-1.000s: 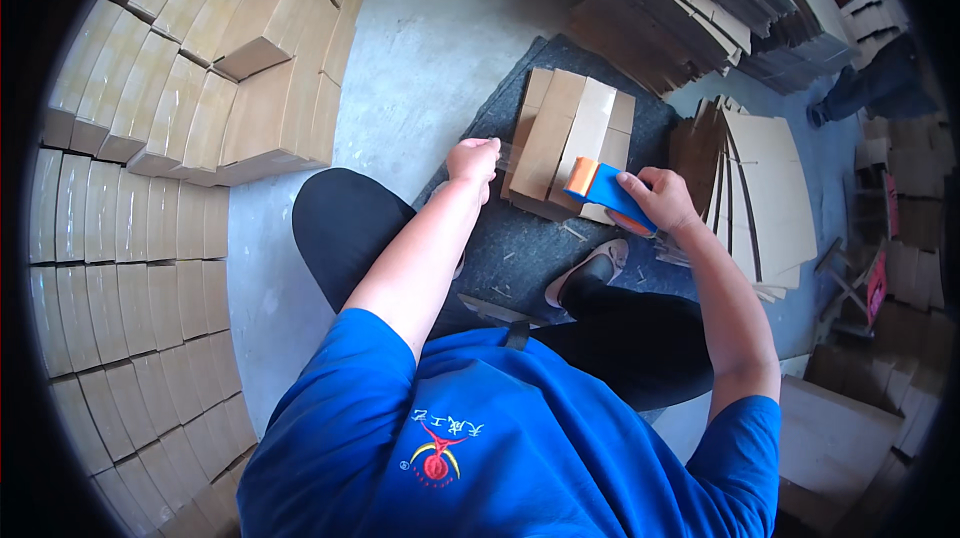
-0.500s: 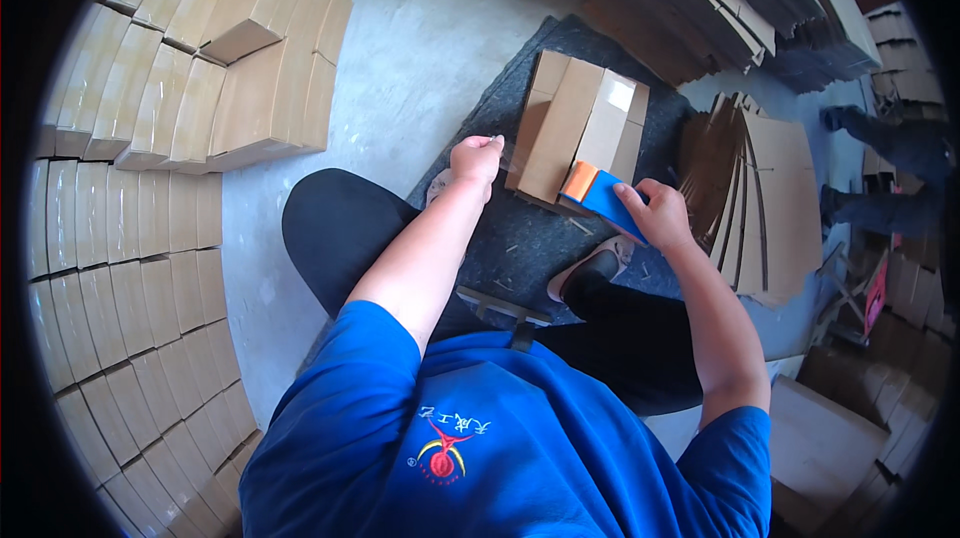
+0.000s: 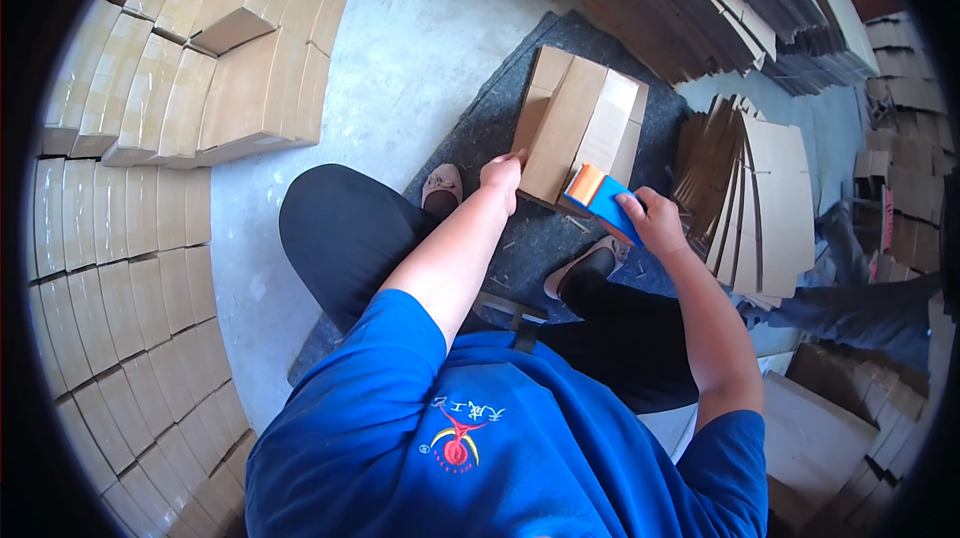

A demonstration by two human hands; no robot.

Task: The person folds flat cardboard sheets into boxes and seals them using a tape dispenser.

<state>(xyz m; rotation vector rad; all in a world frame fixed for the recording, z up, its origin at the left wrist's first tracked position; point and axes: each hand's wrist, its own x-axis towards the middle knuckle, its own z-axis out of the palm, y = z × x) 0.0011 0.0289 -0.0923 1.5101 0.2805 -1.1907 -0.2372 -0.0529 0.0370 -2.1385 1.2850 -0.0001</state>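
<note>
Cardboard carton (image 3: 575, 123) is resting on dark mat (image 3: 492, 118); right hand (image 3: 657, 222) is gripping blue tape dispenser (image 3: 610, 208) at carton's near end; left hand (image 3: 502, 178) is curling at carton's left side, hold unclear.

White lettering (image 3: 469, 412) on blue shirt (image 3: 590, 448)

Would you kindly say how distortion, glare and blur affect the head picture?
Head view: fisheye distortion bows the stacked cartons at left; head view: glare whitens part of the central carton; head view: a co-worker's trousers at right look blurred.
</note>
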